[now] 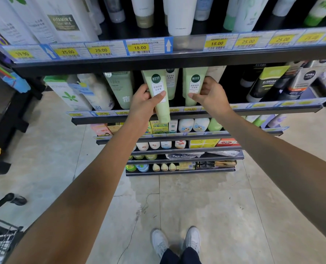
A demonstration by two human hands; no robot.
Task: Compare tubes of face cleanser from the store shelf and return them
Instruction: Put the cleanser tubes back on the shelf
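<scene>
Both hands reached to the second shelf (pixel 196 113) of the store rack. The left hand (pixel 145 100) gripped a pale green cleanser tube (pixel 159 96), thumb across its white label and fingers curled behind it; the tube stood cap down, tilted slightly, its lower end hanging over the shelf's front edge rather than resting on the board. The right hand (pixel 209 94) grasped a second green tube (pixel 193 84) of the same brand, thumb on the front near the label and fingers wrapped round its right side; this tube stood upright on the shelf, close to the front edge. Between the two, set further back, stood a third matching tube (pixel 172 82). Yellow price tags (pixel 140 47) lined the front edge of the upper shelf. A dark wire cart (pixel 0 235) stood at the lower left on the tiled floor (pixel 225 206), and white shoes (pixel 175 241) showed below.
</scene>
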